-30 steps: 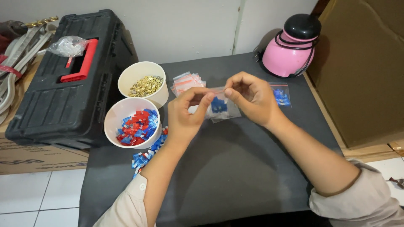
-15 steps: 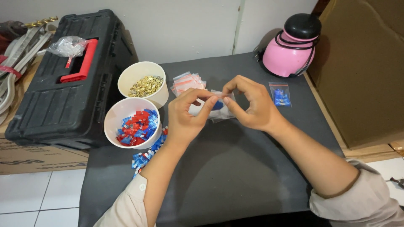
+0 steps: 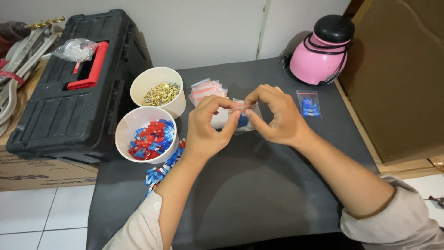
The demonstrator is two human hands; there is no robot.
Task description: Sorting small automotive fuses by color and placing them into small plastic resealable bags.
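Pinching the top edge of the little clear bag [image 3: 240,115] of blue bits, left hand [image 3: 208,129] and right hand [image 3: 277,118] have drawn closer than a second ago, seemingly sealing it above the dark table [image 3: 259,194]

Dark matte surface [image 3: 259,194] set against a plain pale wall [image 3: 208,28] with one vertical seam. White tiled floor [image 3: 41,217] visible at lower left. Brown cardboard panel [image 3: 397,78] stands upright along the surface's right edge. A cardboard box [image 3: 41,173] sits left, beneath a black toolbox [image 3: 69,111]. Lighting even, indoor.
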